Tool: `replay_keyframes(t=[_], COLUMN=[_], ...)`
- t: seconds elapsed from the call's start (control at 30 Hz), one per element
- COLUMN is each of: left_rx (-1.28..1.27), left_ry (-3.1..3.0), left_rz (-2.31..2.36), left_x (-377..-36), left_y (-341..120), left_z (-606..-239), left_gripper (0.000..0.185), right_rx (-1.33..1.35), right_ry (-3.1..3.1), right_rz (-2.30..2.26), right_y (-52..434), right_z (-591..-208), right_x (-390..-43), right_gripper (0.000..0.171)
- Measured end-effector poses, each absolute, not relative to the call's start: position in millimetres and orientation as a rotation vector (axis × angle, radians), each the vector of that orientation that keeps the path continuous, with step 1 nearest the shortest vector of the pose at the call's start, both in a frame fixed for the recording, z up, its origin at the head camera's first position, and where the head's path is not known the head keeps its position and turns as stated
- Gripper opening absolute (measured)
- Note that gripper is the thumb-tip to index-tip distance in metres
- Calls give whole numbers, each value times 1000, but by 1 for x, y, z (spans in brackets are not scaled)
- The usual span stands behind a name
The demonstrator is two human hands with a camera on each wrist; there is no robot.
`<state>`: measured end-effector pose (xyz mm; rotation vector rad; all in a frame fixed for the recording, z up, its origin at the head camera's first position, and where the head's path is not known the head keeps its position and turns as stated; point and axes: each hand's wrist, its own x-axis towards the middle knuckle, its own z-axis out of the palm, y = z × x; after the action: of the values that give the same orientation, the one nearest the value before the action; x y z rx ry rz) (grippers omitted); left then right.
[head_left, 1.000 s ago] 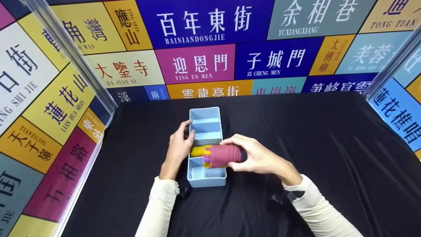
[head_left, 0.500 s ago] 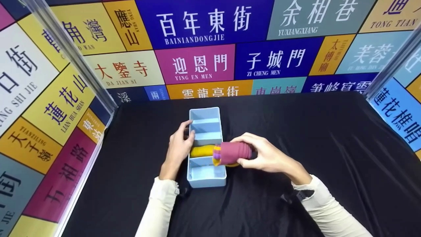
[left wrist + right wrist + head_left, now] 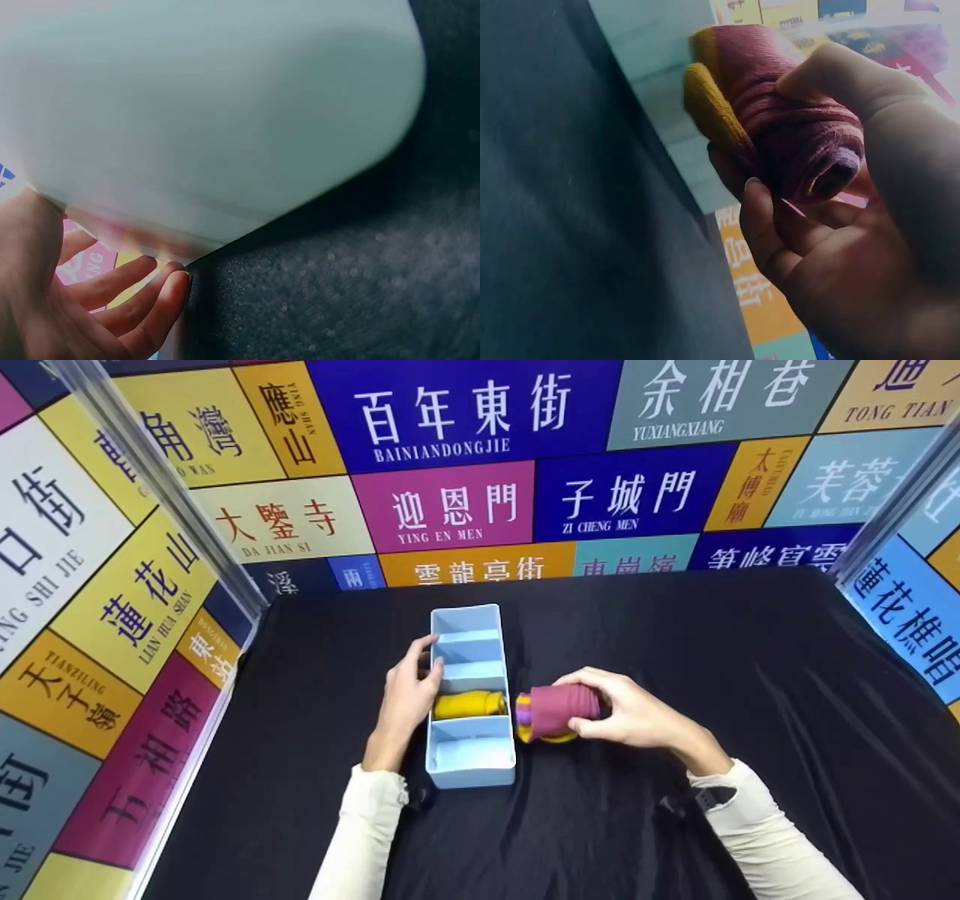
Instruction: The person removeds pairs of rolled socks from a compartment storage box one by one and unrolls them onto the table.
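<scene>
A long light blue divided box point(image 3: 471, 776) stands on the black cloth. A yellow rolled sock point(image 3: 469, 705) lies in its second compartment from the front. My left hand point(image 3: 409, 694) rests along the box's left wall, fingertips touching the rim; in the left wrist view its relaxed fingers point(image 3: 139, 304) lie at the box's edge. Just right of the box, my right hand point(image 3: 634, 709) grips a rolled maroon sock point(image 3: 559, 710) with yellow and purple at one end. The right wrist view shows the thumb and fingers around this sock roll point(image 3: 780, 105), its coiled end facing the camera.
Black cloth point(image 3: 675, 637) covers the table, with folds at the right. Colourful panels point(image 3: 450, 502) with printed characters stand behind and at both sides. Clear corner posts point(image 3: 180, 502) rise at the left and right.
My right hand has moved right with the maroon sock roll, from over the box to beside it, uncovering the yellow roll. The left hand has stayed at the box wall.
</scene>
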<state>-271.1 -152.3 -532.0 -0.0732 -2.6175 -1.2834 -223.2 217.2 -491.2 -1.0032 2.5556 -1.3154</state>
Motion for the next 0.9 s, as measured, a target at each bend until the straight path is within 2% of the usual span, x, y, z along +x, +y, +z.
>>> replay_keyframes(t=[0.3, 0.5, 0.67, 0.9], left_rx=[-77, -77, -75, -78], left_ry=[-2624, -2635, -2617, -2599], left_rz=[-1279, -1287, -1284, -1268], left_x=[-270, -269, -269, -270], left_y=[-153, -154, -154, -152], left_z=[-531, -531, -532, -531], left_gripper=[44, 44, 43, 41], right_rx=[-986, -866, -820, -906], right_ry=[2723, 2749, 2707, 2589], right_rz=[-1000, -1035, -1077, -1176], right_y=[237, 240, 242, 246], right_z=[-500, -503, -508, -512], right_x=[-228, -230, -234, -236], right_gripper=[50, 59, 54, 49])
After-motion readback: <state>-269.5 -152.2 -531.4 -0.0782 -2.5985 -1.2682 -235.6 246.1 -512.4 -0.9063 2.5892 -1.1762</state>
